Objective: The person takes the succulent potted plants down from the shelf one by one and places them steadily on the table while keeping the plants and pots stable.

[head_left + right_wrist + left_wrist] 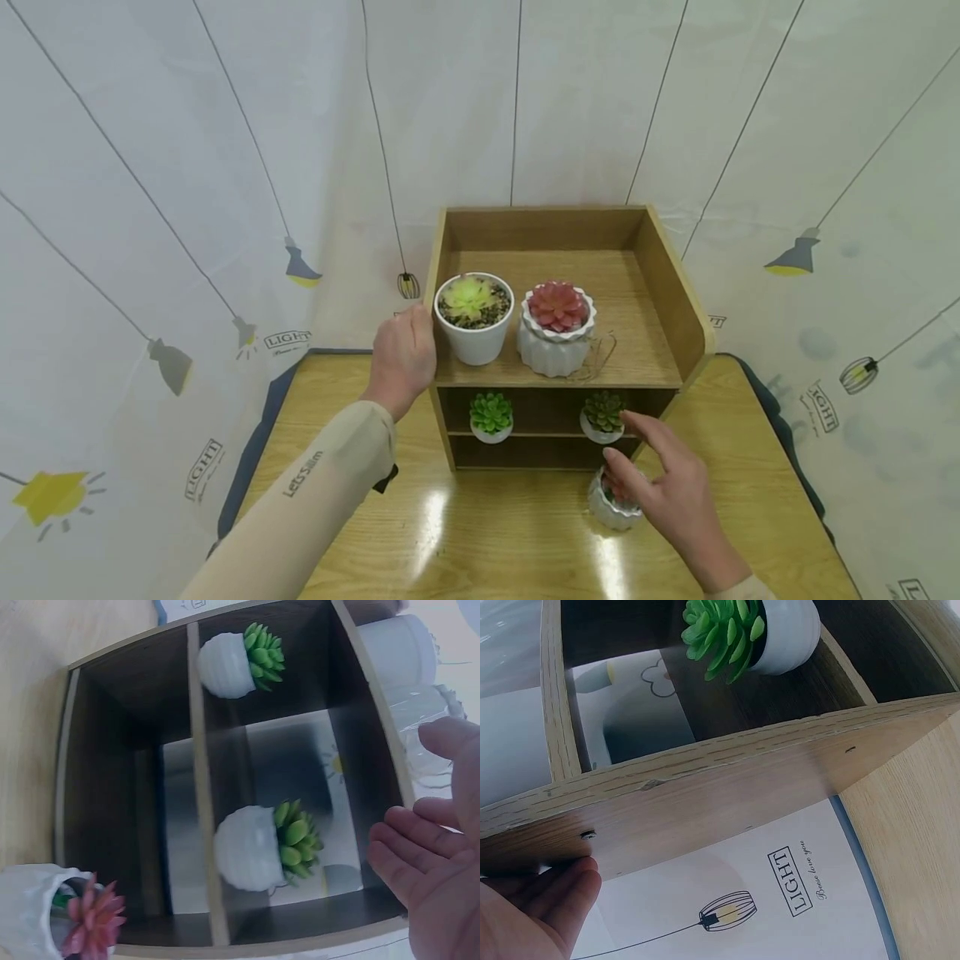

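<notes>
My left hand (403, 350) grips the upper left side of a small wooden shelf (562, 385); in the left wrist view its fingers (574, 896) lie against the outer side panel. My right hand (678, 483) is in front of the shelf at the right, thumb and fingers spread, holding nothing. Near its fingertips, a green succulent in a small white pot (602, 421) stands on the middle level. Another green succulent (491, 417) stands on that level at the left. Below the right hand, a red succulent in a white ribbed pot (613, 510) sits on the table, partly covered.
On the shelf's top stand a yellow-green succulent in a smooth white pot (480, 337) and a red succulent in a ribbed white pot (557, 346) with twine. The wooden table (360, 533) carries the shelf. Lamp-printed sheeting (585, 100) hangs behind and at both sides.
</notes>
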A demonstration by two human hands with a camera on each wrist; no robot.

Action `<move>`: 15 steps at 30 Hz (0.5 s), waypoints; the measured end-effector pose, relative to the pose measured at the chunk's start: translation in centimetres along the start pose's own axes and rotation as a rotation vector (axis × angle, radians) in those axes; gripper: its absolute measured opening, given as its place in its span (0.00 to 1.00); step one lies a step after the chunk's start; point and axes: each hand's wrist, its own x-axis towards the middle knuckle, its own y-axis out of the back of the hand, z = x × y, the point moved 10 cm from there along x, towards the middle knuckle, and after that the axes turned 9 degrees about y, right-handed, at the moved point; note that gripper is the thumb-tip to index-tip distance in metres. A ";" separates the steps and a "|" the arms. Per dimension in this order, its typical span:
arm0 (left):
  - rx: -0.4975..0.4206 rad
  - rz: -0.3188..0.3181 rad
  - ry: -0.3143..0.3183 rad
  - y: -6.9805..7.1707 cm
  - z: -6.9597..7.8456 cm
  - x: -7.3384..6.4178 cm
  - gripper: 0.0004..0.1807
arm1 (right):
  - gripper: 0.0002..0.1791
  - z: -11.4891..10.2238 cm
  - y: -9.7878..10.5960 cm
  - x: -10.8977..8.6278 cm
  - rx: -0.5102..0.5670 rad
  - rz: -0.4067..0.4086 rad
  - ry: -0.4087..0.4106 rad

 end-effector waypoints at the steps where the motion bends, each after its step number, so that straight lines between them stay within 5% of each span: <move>1: 0.000 0.000 0.003 0.0 0.0 0.0 0.26 | 0.29 -0.3 0.2 0.4 0.002 0.012 0.032; 15: -0.010 0.003 0.000 0.0 -0.1 0.0 0.25 | 0.30 -2.1 1.4 4.0 0.065 0.101 0.132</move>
